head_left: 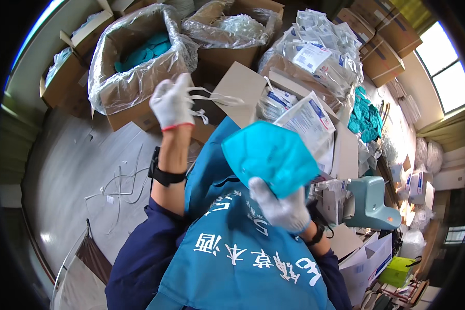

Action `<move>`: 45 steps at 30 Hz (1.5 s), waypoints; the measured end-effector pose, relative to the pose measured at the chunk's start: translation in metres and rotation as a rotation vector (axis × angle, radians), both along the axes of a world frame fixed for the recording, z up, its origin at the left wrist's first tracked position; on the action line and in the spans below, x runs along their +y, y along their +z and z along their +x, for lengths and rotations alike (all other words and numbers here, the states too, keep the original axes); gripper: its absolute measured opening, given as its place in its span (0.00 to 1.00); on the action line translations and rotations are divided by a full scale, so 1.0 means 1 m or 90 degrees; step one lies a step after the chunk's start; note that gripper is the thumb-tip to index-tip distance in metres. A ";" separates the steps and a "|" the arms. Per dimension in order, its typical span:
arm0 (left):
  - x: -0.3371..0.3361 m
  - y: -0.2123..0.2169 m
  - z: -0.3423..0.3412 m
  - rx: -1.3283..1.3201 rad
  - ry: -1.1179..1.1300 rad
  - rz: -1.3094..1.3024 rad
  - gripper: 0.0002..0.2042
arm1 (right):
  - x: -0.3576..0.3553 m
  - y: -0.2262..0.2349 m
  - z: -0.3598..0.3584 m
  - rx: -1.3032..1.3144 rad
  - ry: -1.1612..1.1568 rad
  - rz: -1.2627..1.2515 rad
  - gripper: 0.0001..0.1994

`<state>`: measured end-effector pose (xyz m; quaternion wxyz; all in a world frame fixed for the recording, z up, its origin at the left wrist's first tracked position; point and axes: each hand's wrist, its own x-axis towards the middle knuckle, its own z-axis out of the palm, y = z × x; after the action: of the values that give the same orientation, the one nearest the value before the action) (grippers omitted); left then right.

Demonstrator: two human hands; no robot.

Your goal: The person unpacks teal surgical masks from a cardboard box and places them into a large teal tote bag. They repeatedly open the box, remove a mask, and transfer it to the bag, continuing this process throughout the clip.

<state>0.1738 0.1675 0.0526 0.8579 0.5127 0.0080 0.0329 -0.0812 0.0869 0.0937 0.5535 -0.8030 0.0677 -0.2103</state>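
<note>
My right hand (283,211), in a white knit glove, grips the lower edge of a teal face mask (267,155) with its thumb on the near side. The mask is held over my lap, its broad face up. My left hand (172,101), gloved in white with a red cuff, is raised with its fingers closed on white elastic straps (217,96). They trail to the right towards a carton flap; whether they join anything is unclear. Just behind the mask stands an open carton (347,155) with flat printed packets (309,121) inside. A teal apron (243,258) covers my lap.
Far left, a plastic-lined carton (106,85) holds teal masks (149,50). Beside it, another lined carton (227,54) contains white straps. Packets (320,49) are heaped behind. A teal stool (369,204) stands right. Loose white strips (120,181) lie on the left floor.
</note>
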 end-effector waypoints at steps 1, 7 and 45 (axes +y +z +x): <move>0.013 -0.004 0.016 -0.018 0.037 -0.012 0.21 | -0.005 0.008 -0.003 0.001 0.023 0.029 0.06; 0.040 -0.023 0.019 0.092 -0.140 -0.017 0.19 | -0.027 0.075 0.074 -0.335 -0.212 0.280 0.08; -0.030 0.102 0.016 0.009 -0.584 -0.273 0.18 | -0.106 0.030 0.113 0.149 0.381 0.355 0.17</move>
<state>0.1898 0.1380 0.1548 0.8700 0.2760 -0.2058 -0.3529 0.0316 -0.0191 0.1240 0.7748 -0.6251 -0.0520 0.0787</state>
